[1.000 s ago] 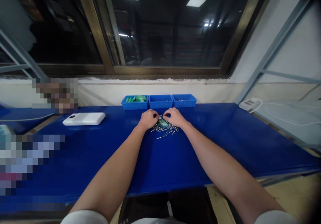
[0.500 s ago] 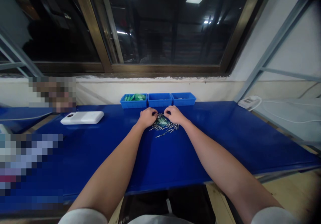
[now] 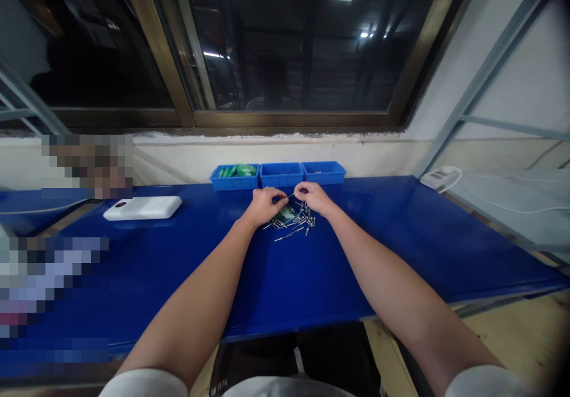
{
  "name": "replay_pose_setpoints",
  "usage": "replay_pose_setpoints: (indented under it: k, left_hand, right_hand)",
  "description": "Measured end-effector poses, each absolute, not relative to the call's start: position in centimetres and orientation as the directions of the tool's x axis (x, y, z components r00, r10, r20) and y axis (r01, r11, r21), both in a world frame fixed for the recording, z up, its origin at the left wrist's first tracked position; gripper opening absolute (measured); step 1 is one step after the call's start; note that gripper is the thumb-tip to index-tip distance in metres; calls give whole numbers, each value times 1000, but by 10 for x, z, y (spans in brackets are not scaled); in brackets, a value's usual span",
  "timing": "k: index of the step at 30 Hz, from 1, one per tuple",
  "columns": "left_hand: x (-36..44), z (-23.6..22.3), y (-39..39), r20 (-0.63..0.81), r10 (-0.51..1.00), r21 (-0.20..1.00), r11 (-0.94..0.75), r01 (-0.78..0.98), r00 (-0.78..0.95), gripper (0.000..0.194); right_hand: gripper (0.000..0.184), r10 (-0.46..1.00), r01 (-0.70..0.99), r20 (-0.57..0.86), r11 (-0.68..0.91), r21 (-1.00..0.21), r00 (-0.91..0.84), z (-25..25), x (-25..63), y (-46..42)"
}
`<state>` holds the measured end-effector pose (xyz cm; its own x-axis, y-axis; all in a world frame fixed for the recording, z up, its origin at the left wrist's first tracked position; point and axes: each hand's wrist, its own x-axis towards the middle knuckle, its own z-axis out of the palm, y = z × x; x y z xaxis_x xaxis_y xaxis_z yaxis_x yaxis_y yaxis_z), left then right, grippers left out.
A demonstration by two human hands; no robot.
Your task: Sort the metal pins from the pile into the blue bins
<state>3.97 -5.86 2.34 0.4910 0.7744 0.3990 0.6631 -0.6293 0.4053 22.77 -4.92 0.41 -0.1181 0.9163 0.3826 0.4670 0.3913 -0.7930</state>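
Several silver blind rivets (image 3: 297, 229) with thin stems lie in a loose pile on the blue tabletop. Among them is a green, partly see-through piece (image 3: 286, 214), whose kind I cannot make out. My left hand (image 3: 266, 206) is at the pile's left edge, its fingers closed in a pinch; what they hold is hidden. Above the pile's right side, my right hand (image 3: 313, 197) pinches a thin rivet (image 3: 291, 196), its stem pointing toward the left fingertips.
Three blue bins stand against the wall: a left bin (image 3: 218, 184) with green pieces, a middle bin (image 3: 281, 181) and a right bin (image 3: 325, 177) with small parts. A white power bank (image 3: 149, 207) lies left. A white power strip (image 3: 440, 177) with cable sits right. Another person is blurred at left.
My right hand has risen slightly off the pile, and a thin rivet now shows between its fingertips and my left hand. Rivets on the pile's right side are more exposed.
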Motion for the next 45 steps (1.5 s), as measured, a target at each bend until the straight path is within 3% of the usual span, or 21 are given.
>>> replay_pose_setpoints:
  k: [5,12,16,21,25,32,39,45]
  left_hand:
    - [40,19,-52,445,756,348,-640,685,480,23]
    - [39,17,-52,405,782,250,-594,765,475,32]
    - [42,16,-51,419,793,224,-562,796,442,34]
    - [44,15,-52,430,798,303,-568,765,422,36]
    - [43,15,-53,498,794,396,-566,723,349,31]
    - [36,8,-44,512,850,448,-387,806,124,25]
    - [36,4,-42,452,879,426,-362,829,152,25]
    - [35,3,-42,386,905,401,-338,851,177,25]
  right_hand:
    - [12,900,407,414,431,-805,-134,6,224,-53]
    - [16,884,519,437,456,-723,-168,6,221,-58]
    - [15,892,380,426,451,-808,-153,6,219,-57]
    - [16,899,194,414,435,-879,-141,9,221,-58]
    - [16,911,96,413,411,-907,6,8,228,-53]
    - [31,846,158,409,377,-913,343,2,252,-31]
    - [50,897,-22,263,290,-957,356,-2,262,-22]
    - [53,928,-173,198,261,-950,315,-4,265,-24]
